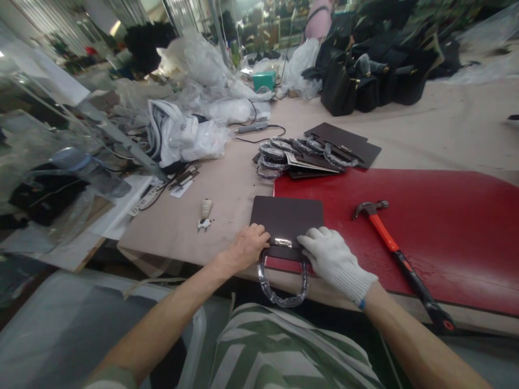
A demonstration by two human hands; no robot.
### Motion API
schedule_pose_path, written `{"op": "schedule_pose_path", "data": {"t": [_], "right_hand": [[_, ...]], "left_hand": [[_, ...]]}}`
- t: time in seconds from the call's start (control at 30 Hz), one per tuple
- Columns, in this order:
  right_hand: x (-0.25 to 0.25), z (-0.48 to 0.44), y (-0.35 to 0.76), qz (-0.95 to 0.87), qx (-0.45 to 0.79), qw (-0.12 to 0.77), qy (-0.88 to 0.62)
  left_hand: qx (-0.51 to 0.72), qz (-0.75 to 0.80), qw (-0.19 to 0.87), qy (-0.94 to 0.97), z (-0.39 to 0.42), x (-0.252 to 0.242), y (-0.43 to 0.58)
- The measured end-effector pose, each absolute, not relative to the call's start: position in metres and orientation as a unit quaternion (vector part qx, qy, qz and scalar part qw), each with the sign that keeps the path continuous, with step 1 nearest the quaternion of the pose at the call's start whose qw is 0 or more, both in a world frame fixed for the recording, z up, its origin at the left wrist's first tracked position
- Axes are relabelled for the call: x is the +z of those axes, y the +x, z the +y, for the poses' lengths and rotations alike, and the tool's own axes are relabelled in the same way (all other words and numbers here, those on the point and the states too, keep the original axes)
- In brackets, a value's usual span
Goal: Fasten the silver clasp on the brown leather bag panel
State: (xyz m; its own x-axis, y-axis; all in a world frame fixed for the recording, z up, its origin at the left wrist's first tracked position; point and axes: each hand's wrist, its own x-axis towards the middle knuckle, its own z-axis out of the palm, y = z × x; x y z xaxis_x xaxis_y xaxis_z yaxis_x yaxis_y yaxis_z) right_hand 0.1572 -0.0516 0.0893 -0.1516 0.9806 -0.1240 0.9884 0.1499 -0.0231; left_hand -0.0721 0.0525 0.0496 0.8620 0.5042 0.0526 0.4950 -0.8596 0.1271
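Note:
A dark brown bag panel (287, 213) lies at the table's front edge, partly over a red mat. It carries a shiny metal clasp plate (283, 242) near its lower side. From that side a ring-shaped handle (284, 300), wrapped in clear plastic, hangs toward me. My bare left hand (249, 246) pinches the panel's lower left edge, fingers curled. On the opposite side my right hand (330, 256), in a white knit glove, grips the lower right edge with thumb and fingers together. The thumb of my left hand is mostly hidden.
A claw hammer (391, 243) with a red and black handle rests on the red mat (446, 221). Left of the panel are small nippers (205, 215). Similar panels with wrapped handles (312, 151) are piled behind. Black bags (368, 81) and plastic wrapping (203, 65) stand farther back.

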Motion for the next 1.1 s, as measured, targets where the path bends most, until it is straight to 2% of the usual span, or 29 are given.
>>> {"op": "schedule_pose_path", "data": {"t": [0.07, 0.17, 0.43, 0.63, 0.77, 0.9, 1.1], "right_hand": [[0.095, -0.045, 0.154, 0.778, -0.042, 0.09, 0.62], [0.096, -0.042, 0.153, 0.794, -0.031, 0.112, 0.596], [0.091, -0.045, 0.159, 0.81, -0.014, 0.098, 0.577], [0.097, -0.041, 0.139, 0.783, -0.027, 0.129, 0.608], [0.085, -0.045, 0.154, 0.799, -0.03, 0.075, 0.595], [0.065, -0.055, 0.182, 0.852, -0.029, -0.03, 0.522], [0.027, -0.084, 0.195, 0.848, 0.086, -0.193, 0.486]], "left_hand": [[0.01, 0.22, 0.027, 0.975, 0.056, 0.052, -0.073], [0.006, 0.176, 0.023, 0.984, 0.06, 0.049, -0.083], [0.233, 0.119, 0.138, 0.955, 0.068, 0.008, -0.12], [0.281, 0.116, 0.169, 0.938, 0.072, -0.014, -0.129], [0.294, 0.143, 0.138, 0.935, 0.065, -0.017, -0.128], [0.326, 0.177, 0.143, 0.918, 0.054, -0.015, -0.123], [0.378, 0.216, 0.153, 0.887, 0.037, -0.019, -0.105]]}}
